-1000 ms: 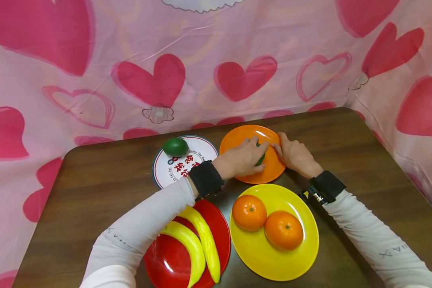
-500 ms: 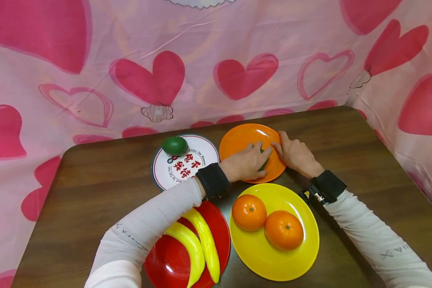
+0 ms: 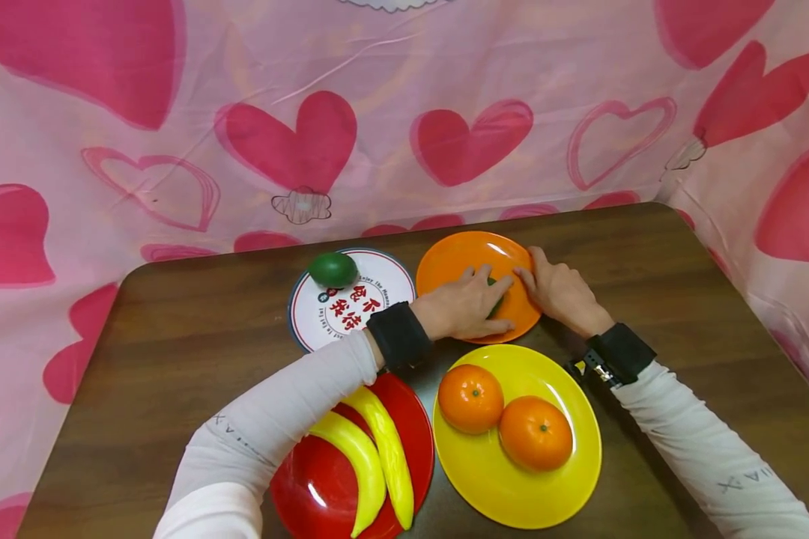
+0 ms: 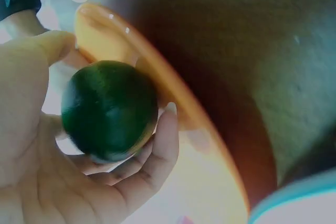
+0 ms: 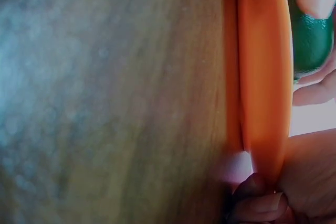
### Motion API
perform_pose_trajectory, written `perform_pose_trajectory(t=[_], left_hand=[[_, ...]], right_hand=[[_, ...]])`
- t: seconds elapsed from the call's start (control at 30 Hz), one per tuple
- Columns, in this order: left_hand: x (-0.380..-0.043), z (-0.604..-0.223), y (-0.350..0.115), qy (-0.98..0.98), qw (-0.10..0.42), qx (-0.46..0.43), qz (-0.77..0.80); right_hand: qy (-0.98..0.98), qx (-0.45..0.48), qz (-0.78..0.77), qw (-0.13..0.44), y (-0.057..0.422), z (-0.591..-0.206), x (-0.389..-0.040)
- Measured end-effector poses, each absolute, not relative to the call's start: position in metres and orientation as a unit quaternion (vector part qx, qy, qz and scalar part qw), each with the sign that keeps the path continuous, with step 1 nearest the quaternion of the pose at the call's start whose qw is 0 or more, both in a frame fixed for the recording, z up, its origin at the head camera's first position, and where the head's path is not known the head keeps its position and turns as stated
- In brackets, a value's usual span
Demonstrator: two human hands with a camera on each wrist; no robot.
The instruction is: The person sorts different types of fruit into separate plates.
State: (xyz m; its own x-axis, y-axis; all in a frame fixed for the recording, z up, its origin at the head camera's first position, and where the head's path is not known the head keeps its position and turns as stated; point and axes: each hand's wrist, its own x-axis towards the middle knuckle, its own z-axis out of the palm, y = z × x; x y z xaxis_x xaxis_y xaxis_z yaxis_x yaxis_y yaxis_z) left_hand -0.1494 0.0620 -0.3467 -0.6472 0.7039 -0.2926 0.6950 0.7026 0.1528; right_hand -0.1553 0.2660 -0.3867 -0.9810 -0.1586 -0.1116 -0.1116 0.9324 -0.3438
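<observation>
My left hand [image 3: 464, 305] is over the orange plate [image 3: 445, 258], its fingers and thumb curled round a dark green oval fruit [image 4: 109, 111]. Only a small part of that fruit shows between the fingers in the head view. At the plate's right edge, my right hand [image 3: 566, 296] grips the rim; in the right wrist view its fingers [image 5: 260, 205] come round the rim's outer side. Another dark green oval fruit [image 3: 333, 269] lies on the upper left of a white plate [image 3: 303, 318] with red lettering.
Nearer the body, a yellow plate [image 3: 512, 501] bears two oranges [image 3: 470, 398]. To its left, a red plate [image 3: 317, 468] holds two bananas [image 3: 387, 457], partly under the left sleeve. All plates stand close together on a brown wooden table [image 3: 168, 352] before a pink heart-patterned cloth [image 3: 377, 67].
My left hand has shifted slightly right and toward the body over the orange plate, with the green fruit now more hidden under it. My right hand has stayed at the rim.
</observation>
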Motion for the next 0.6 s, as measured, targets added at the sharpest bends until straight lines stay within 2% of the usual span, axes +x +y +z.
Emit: perform_pose_trajectory(t=[0.1, 0.4, 0.6], left_hand=[[-0.152, -0.34, 0.052, 0.913, 0.167, 0.372, 0.029], [-0.169, -0.306, -0.002, 0.938, 0.052, 0.342, 0.036], [-0.179, -0.293, -0.045, 0.949, 0.028, 0.31, 0.052]], right_hand=[[0.98, -0.066, -0.175, 0.075, 0.266, -0.387, -0.155], [0.974, -0.064, -0.198, 0.084, 0.269, -0.384, -0.152], [0.973, -0.064, -0.204, 0.084, 0.274, -0.385, -0.152]])
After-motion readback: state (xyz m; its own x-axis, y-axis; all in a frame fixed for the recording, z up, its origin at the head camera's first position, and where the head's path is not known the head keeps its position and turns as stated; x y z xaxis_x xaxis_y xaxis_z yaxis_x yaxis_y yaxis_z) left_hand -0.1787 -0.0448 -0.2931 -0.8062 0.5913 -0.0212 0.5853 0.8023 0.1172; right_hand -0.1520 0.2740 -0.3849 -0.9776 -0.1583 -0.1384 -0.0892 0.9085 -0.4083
